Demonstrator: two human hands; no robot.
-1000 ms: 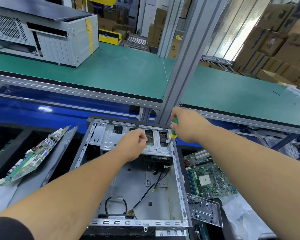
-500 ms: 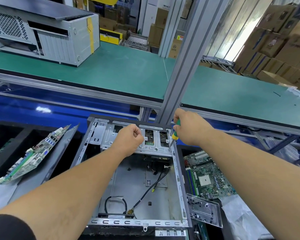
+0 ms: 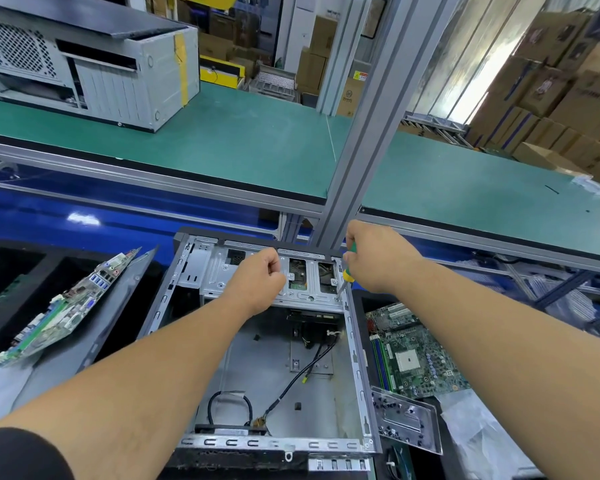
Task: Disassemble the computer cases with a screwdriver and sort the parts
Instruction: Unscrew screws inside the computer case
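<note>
The open computer case (image 3: 274, 358) at 6 o'clock is mostly gutted: motherboards (image 3: 413, 355) lie sorted at 3 and 9 o'clock. The drive cage (image 3: 264, 271) and cables remain. The right hand (image 3: 378, 258) grips the screwdriver (image 3: 347, 271) at the cage's corner; the left hand (image 3: 257, 275), fingers curled, rests on the cage.

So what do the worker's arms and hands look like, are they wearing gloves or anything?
No gloves: both hands, the left hand and the right hand, are bare, and so are the forearms. No watch, rings or bands show. The only clothing visible is a dark sleeve high on the left arm, at the picture's bottom edge.
</note>
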